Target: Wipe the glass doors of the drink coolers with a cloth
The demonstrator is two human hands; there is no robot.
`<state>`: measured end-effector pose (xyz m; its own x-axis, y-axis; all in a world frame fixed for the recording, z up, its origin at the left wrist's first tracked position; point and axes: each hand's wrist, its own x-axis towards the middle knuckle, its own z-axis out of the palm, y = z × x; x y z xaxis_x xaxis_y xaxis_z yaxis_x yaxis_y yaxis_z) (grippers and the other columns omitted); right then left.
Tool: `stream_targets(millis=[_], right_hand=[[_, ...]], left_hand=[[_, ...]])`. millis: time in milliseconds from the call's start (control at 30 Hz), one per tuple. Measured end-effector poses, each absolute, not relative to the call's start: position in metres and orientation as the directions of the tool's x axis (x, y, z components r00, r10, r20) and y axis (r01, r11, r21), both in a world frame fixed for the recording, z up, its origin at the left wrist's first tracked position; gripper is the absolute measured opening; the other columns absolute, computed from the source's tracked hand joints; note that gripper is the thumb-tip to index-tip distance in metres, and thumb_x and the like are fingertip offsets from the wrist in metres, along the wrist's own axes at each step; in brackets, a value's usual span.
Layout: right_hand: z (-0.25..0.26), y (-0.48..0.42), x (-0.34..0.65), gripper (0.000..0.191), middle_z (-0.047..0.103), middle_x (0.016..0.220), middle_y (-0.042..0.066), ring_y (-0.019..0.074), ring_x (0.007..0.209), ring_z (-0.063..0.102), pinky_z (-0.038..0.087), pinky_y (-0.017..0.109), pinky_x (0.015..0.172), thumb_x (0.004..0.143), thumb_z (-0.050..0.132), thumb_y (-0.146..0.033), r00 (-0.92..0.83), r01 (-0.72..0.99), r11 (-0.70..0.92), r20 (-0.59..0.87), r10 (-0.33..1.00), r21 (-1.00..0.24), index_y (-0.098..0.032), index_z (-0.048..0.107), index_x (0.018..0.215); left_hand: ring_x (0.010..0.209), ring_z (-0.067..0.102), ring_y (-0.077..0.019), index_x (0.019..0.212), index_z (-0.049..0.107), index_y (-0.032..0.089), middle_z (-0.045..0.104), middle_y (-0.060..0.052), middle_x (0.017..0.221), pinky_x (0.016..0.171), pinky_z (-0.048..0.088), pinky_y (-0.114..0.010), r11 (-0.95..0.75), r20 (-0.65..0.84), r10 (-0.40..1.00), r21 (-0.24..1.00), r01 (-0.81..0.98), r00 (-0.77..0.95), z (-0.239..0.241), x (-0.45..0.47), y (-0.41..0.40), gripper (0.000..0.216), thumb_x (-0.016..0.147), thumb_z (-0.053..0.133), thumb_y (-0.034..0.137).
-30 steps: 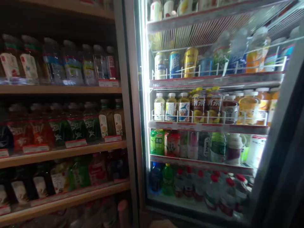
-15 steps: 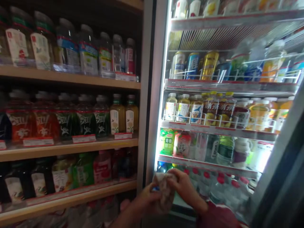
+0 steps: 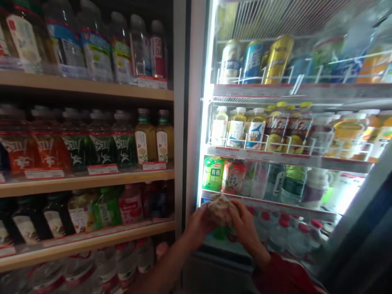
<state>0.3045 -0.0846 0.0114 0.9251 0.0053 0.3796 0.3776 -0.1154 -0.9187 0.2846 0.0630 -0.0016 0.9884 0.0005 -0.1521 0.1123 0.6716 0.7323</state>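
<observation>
A crumpled, pale cloth (image 3: pixel 221 209) is bunched between my two hands, in front of the lit fridge's bottom shelf. My left hand (image 3: pixel 199 223) grips its left side with bent fingers. On the right side, the fingers of my right hand (image 3: pixel 244 223) are closed over the cloth. Whether anything is wrapped inside it, I cannot tell. Just below the cloth shows something green (image 3: pixel 219 233), partly hidden by my hands. Above sit a green-labelled bottle (image 3: pixel 213 173) and a red-labelled bottle (image 3: pixel 234 176) on the fridge shelf.
The fridge door (image 3: pixel 364 204) stands open at the right. Red-capped water bottles (image 3: pixel 283 230) fill the bottom shelf beside my right hand. Wooden shelves (image 3: pixel 92 181) with rows of drink bottles line the left, and a metal frame (image 3: pixel 196 122) divides them from the fridge.
Both hands have risen slightly with the cloth, which is now more bunched up. My view has tilted down, and the shelves appear a little nearer.
</observation>
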Motion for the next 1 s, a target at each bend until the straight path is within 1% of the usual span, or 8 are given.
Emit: stream_targets(millis=[167, 233, 333, 400, 500, 567, 800, 1000], right_hand=[[-0.015, -0.083, 0.313, 0.038, 0.058, 0.055, -0.001, 0.0152, 0.052, 0.054, 0.044, 0.025, 0.048, 0.073, 0.052, -0.056, 0.966, 0.211, -0.103, 0.192, 0.172, -0.972, -0.019, 0.058, 0.063], [-0.024, -0.084, 0.314, 0.034, 0.061, 0.06, 0.001, 0.0164, 0.055, 0.057, 0.048, 0.028, 0.053, 0.076, 0.051, -0.05, 0.951, 0.304, -0.179, 0.286, 0.117, -0.936, -0.019, 0.061, 0.068], [-0.028, -0.085, 0.311, 0.028, 0.068, 0.095, 0.01, 0.0224, 0.085, 0.064, 0.053, 0.039, 0.079, 0.08, 0.051, -0.039, 0.743, 0.623, -0.362, 0.669, -0.003, -0.693, -0.019, 0.066, 0.094], [-0.027, -0.084, 0.306, 0.034, 0.062, 0.119, 0.011, 0.0246, 0.109, 0.058, 0.048, 0.043, 0.095, 0.082, 0.052, -0.031, 0.551, 0.785, -0.438, 0.816, 0.174, -0.438, -0.021, 0.062, 0.113], [-0.029, -0.081, 0.301, 0.05, 0.057, 0.131, 0.01, 0.0241, 0.121, 0.053, 0.049, 0.042, 0.098, 0.081, 0.054, -0.021, 0.384, 0.897, -0.405, 0.767, 0.514, -0.178, -0.022, 0.051, 0.132], [-0.035, -0.079, 0.301, 0.056, 0.056, 0.133, 0.01, 0.0229, 0.121, 0.053, 0.051, 0.041, 0.097, 0.082, 0.052, -0.016, 0.367, 0.904, -0.405, 0.738, 0.566, -0.138, -0.022, 0.044, 0.138], [0.009, -0.089, 0.327, 0.039, 0.067, 0.115, 0.006, 0.0154, 0.105, 0.063, 0.056, 0.028, 0.086, 0.091, 0.039, -0.013, 0.313, 0.9, -0.421, 0.844, 0.436, -0.117, -0.025, 0.06, 0.122], [0.123, -0.076, 0.386, 0.033, 0.057, 0.13, 0.003, 0.0206, 0.123, 0.05, 0.043, 0.044, 0.104, 0.093, 0.041, -0.02, 0.053, 0.794, -0.6, 0.972, 0.229, 0.098, -0.027, 0.062, 0.118]], left_hand=[[0.069, 0.062, -0.0153, 0.086, 0.064, 0.015, 0.067, -0.002, 0.078, 0.063, 0.048, -0.026, 0.545, -0.112, -0.123, 0.823, 0.161, 0.986, -0.008, 0.278, 0.046, 0.05, 0.049, 0.087, 0.04], [0.066, 0.062, -0.0155, 0.082, 0.064, 0.013, 0.067, -0.003, 0.074, 0.062, 0.048, -0.027, 0.453, -0.189, -0.127, 0.862, 0.226, 0.974, -0.014, 0.279, 0.046, 0.044, 0.048, 0.086, 0.032], [0.064, 0.061, -0.0146, 0.08, 0.064, 0.013, 0.067, -0.002, 0.072, 0.059, 0.046, -0.026, 0.435, -0.245, 0.001, 0.873, 0.22, 0.969, -0.019, 0.284, 0.052, 0.031, 0.055, 0.078, 0.025], [0.064, 0.06, -0.0139, 0.082, 0.064, 0.014, 0.067, -0.002, 0.073, 0.058, 0.045, -0.025, 0.471, -0.222, 0.055, 0.866, 0.17, 0.974, -0.018, 0.287, 0.057, 0.028, 0.058, 0.075, 0.024], [0.062, 0.058, -0.0128, 0.078, 0.063, 0.014, 0.066, -0.001, 0.069, 0.057, 0.043, -0.024, 0.491, -0.191, -0.035, 0.851, 0.184, 0.981, -0.014, 0.286, 0.065, 0.024, 0.062, 0.073, 0.029], [0.061, 0.057, -0.0129, 0.076, 0.062, 0.015, 0.064, -0.001, 0.067, 0.059, 0.042, -0.025, 0.474, -0.22, -0.132, 0.842, 0.257, 0.966, -0.013, 0.283, 0.07, 0.022, 0.067, 0.07, 0.034], [0.085, 0.063, -0.0199, 0.09, 0.064, 0.016, 0.069, -0.006, 0.091, 0.072, 0.042, -0.03, 0.44, -0.178, -0.26, 0.853, 0.281, 0.949, 0.002, 0.287, 0.068, 0.031, 0.076, 0.058, 0.043], [0.107, 0.058, -0.0276, 0.106, 0.065, 0.019, 0.066, -0.01, 0.11, 0.096, 0.039, -0.038, -0.053, 0.154, 0.203, 0.988, -0.146, 0.967, -0.001, 0.297, 0.064, 0.041, 0.065, 0.069, 0.019]])
